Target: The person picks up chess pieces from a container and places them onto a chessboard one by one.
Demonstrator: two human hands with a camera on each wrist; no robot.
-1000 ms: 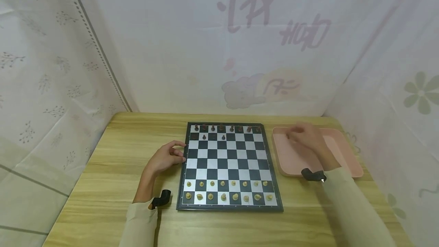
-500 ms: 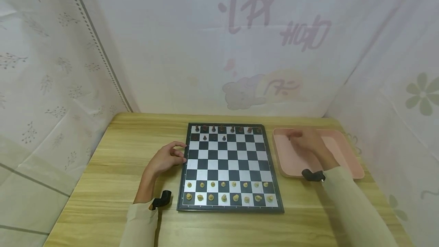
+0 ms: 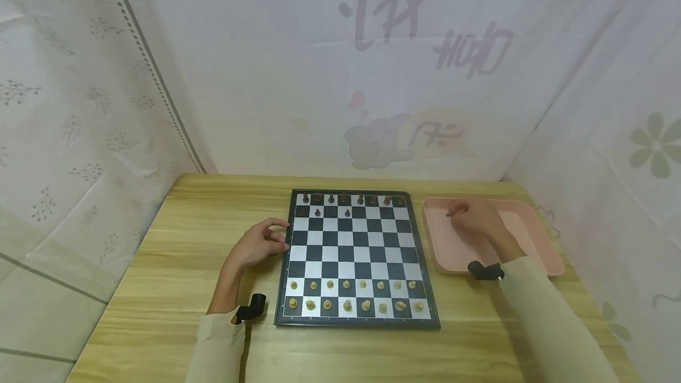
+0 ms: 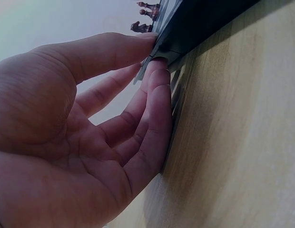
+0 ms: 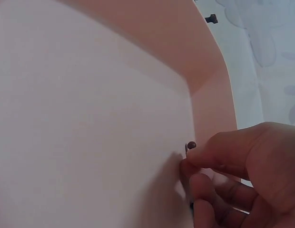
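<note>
A black-and-white chessboard (image 3: 344,256) lies on the table. My left hand (image 3: 258,245) rests at its left edge; in the left wrist view, the thumb and fingertips touch the board's dark rim (image 4: 185,35). Over the pink tray (image 3: 441,253), my right hand (image 3: 476,217) pinches a small dark brown pawn (image 5: 191,145) between thumb and index finger, near the tray wall. Only its round head shows; the fingers hide most of it. A second dark bit below those fingers is too covered to identify.
Dark brown pieces (image 3: 360,199) line the board's far row, with a few pawns (image 3: 347,213) in front. Several cream pieces (image 3: 347,306) fill the two near rows. The wooden table (image 3: 202,241) meets a cloth-covered wall (image 3: 266,105) at the back.
My right hand shifts slightly within the tray, and the dark piece at its fingertips now shows more clearly. The left hand stays at the board's edge.
</note>
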